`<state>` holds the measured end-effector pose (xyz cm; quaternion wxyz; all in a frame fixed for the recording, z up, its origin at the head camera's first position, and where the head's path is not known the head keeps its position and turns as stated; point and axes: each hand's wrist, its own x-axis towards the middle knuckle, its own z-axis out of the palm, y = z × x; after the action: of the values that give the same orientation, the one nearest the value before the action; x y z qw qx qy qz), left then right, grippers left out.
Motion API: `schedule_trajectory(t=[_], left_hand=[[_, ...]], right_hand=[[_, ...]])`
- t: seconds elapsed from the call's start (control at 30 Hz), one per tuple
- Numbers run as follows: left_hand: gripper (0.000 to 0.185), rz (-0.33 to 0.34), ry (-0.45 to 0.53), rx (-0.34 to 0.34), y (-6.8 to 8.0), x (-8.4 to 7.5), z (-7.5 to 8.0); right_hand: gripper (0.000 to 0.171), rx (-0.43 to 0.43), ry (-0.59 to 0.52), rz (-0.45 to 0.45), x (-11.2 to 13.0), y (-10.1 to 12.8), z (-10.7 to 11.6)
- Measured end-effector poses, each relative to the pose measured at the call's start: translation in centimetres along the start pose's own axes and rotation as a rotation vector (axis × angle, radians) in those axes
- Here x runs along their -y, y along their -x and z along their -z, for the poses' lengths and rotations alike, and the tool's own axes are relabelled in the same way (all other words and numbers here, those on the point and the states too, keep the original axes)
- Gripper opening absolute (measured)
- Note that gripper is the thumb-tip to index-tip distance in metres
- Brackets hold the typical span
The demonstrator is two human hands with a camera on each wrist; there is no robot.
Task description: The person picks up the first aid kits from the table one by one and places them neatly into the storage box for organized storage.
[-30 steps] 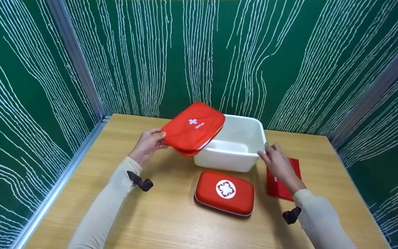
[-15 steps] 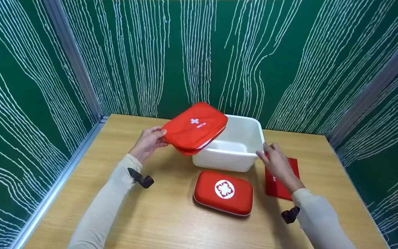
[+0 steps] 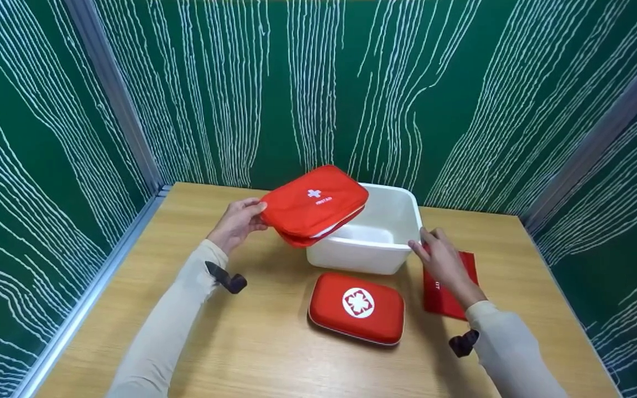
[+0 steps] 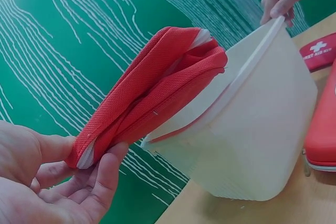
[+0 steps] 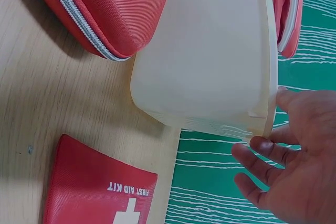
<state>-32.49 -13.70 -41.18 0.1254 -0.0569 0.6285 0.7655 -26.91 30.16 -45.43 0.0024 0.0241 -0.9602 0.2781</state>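
My left hand (image 3: 236, 222) pinches the left edge of a soft red first aid pouch (image 3: 314, 205) and holds it tilted over the left rim of a white plastic tub (image 3: 376, 251). In the left wrist view the pouch (image 4: 152, 90) rests against the tub (image 4: 247, 140), thumb and fingers (image 4: 102, 179) around its end. My right hand (image 3: 441, 257) touches the tub's right front corner with its fingertips (image 5: 262, 145); the fingers look fairly straight. A hard red case (image 3: 357, 307) with a white emblem lies in front of the tub.
A flat red first aid kit pouch (image 3: 450, 287) lies on the wooden table (image 3: 274, 354) under my right wrist, also seen in the right wrist view (image 5: 100, 192). Green patterned walls (image 3: 318, 83) close in the table at the back and both sides.
The left hand has carried the red pouch slightly to the right, further over the tub. The right hand stays at the tub's corner.
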Motion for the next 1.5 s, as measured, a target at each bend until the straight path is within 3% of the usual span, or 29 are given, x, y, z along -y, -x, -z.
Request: schedule_trajectory(t=[1.07, 1.5], left_hand=[[0.028, 0.001, -0.085, 0.018, -1.9, -1.4, -2.0], [0.03, 0.039, -0.149, 0.02, -2.9, -1.8, -3.8]], right_hand=[[0.08, -0.001, -0.009, -0.015, 0.1, 0.1, 0.1], [0.081, 0.016, -0.03, -0.054, 0.2, 0.0, 0.1]])
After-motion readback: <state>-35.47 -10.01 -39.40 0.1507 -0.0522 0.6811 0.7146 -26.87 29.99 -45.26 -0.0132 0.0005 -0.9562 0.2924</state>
